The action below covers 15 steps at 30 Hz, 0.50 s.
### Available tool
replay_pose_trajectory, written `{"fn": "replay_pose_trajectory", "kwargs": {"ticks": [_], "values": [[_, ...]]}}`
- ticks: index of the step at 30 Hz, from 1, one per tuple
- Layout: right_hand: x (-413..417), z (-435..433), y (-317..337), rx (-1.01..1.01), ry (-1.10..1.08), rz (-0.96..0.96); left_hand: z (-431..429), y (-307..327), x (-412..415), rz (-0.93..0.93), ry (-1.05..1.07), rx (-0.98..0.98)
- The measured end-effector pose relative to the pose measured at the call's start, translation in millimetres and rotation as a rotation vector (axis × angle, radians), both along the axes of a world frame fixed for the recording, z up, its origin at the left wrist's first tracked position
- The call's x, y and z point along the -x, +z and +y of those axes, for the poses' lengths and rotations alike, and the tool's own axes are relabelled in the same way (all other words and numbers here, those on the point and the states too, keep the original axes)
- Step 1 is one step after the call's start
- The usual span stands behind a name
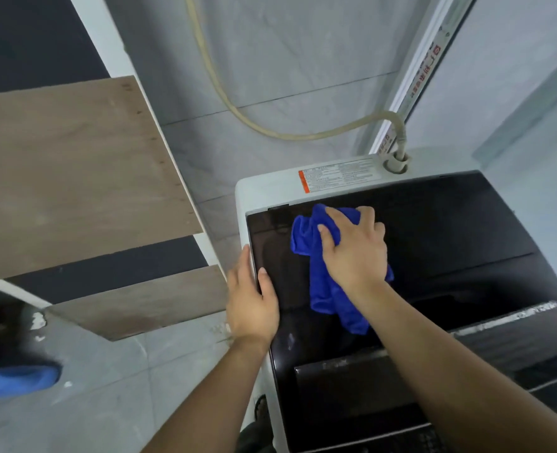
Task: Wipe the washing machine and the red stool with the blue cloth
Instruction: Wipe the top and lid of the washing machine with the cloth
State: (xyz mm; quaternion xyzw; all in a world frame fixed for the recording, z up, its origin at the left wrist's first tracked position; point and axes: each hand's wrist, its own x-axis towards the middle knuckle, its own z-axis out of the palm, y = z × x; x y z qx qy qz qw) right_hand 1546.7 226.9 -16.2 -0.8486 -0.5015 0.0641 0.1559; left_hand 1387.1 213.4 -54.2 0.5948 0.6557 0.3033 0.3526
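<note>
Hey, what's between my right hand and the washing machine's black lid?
The crumpled blue cloth: in the head view the right hand presses it onto the glossy black lid of the white washing machine, with nothing else between them.
</note>
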Motion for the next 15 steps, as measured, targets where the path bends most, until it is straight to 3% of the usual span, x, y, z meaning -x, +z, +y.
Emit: {"fn": "replay_pose_trajectory", "kwargs": {"ticks": [3,8,15], "values": [[10,10,3,0.026,0.072,-0.003,1,-1,2,-0.026,-0.003,-0.003],[6,-44,-3,0.005,0.215,-0.036,2,-6,3,-0.036,0.003,-0.012],[3,1,-4,0.011,0.133,-0.057,3,-5,2,-0.047,0.015,-0.001]]}}
